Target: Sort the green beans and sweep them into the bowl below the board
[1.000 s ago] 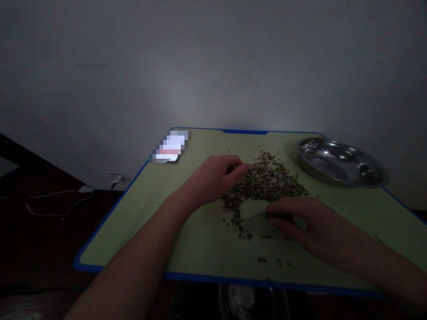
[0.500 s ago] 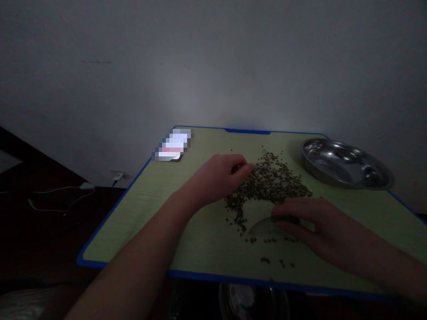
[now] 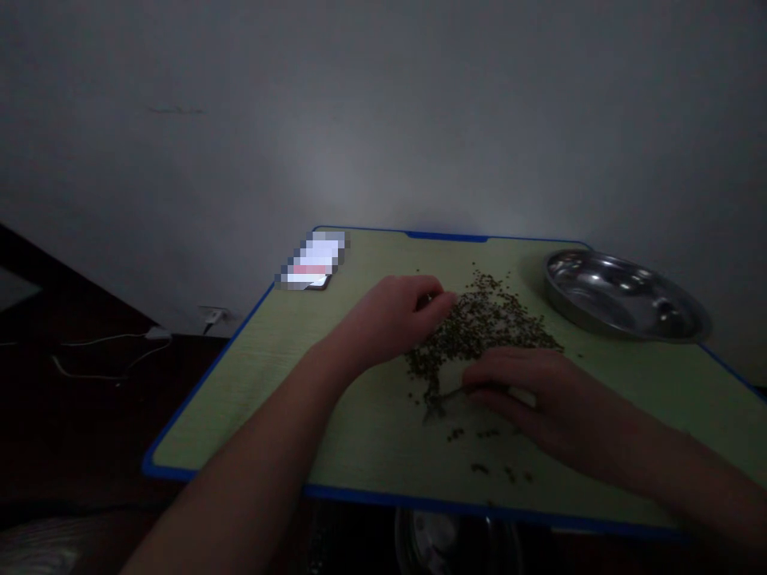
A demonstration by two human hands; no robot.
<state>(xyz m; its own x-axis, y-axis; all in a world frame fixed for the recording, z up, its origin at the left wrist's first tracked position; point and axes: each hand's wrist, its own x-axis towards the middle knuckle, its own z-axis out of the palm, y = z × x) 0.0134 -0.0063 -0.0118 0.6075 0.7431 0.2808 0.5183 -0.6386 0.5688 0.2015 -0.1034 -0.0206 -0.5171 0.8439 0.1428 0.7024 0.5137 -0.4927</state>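
A spread heap of small dark dried pieces (image 3: 491, 319), like seeds or peppercorns, lies on the light green tabletop (image 3: 240, 383). My left hand (image 3: 413, 311) rests at the heap's left edge with its fingers curled in; whatever they may hold is hidden. My right hand (image 3: 521, 387) is closed in a pinch at the near side of the heap. A thin, greyish see-through piece (image 3: 440, 406) sticks out leftward from its fingertips, low over the tabletop among stray bits. Its kind is too blurred to tell.
A shiny metal basin (image 3: 623, 295) stands at the right rear, partly past the table edge. At the left rear lies a phone (image 3: 315, 259) with a lit, blurred screen. A round glassy vessel (image 3: 449, 543) sits below the front edge. White cables (image 3: 113, 339) run along the floor.
My right hand has moved left with the see-through piece, which now reaches the stray bits at the heap's lower left. My left hand has hardly moved.
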